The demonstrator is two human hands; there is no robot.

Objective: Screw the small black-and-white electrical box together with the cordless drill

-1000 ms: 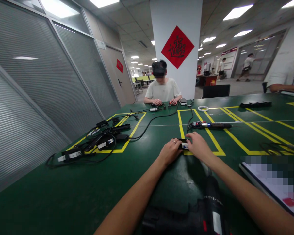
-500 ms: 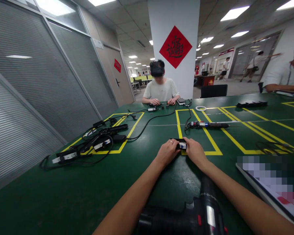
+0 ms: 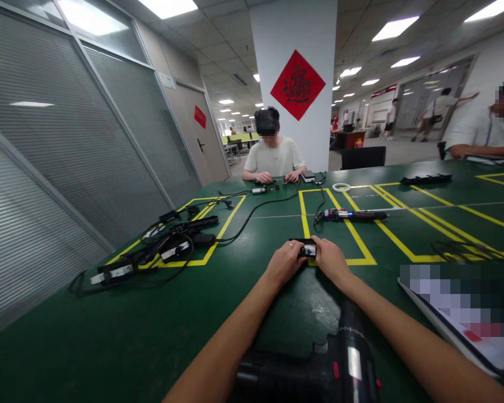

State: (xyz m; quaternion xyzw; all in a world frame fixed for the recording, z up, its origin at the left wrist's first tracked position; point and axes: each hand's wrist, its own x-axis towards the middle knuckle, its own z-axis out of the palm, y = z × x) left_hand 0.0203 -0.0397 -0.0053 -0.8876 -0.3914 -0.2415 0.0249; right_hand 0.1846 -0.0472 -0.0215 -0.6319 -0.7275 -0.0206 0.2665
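Observation:
Both hands grip a small black block-shaped part (image 3: 309, 250) with a white and blue label, just above or on the green table; I cannot tell which. My left hand (image 3: 284, 261) wears a ring and closes on its left end. Closed on the right end is my right hand (image 3: 331, 261), thumb near the label. The part's underside and back are hidden by the fingers. Between my forearms lies a black cordless drill (image 3: 319, 366) with red and silver marks, partly cut off by the lower edge.
Left lies a tangle of black devices and cables (image 3: 163, 246). Ahead are an electric screwdriver-like tool (image 3: 353, 215), a white ring of tape (image 3: 341, 187) and a black strip (image 3: 426, 179). A laptop-like object (image 3: 457, 324) sits right. A co-worker (image 3: 273, 157) works across the table.
My view has shifted slightly, so the scene sits a little further left. Both hands keep hold of the black part in nearly the same pose.

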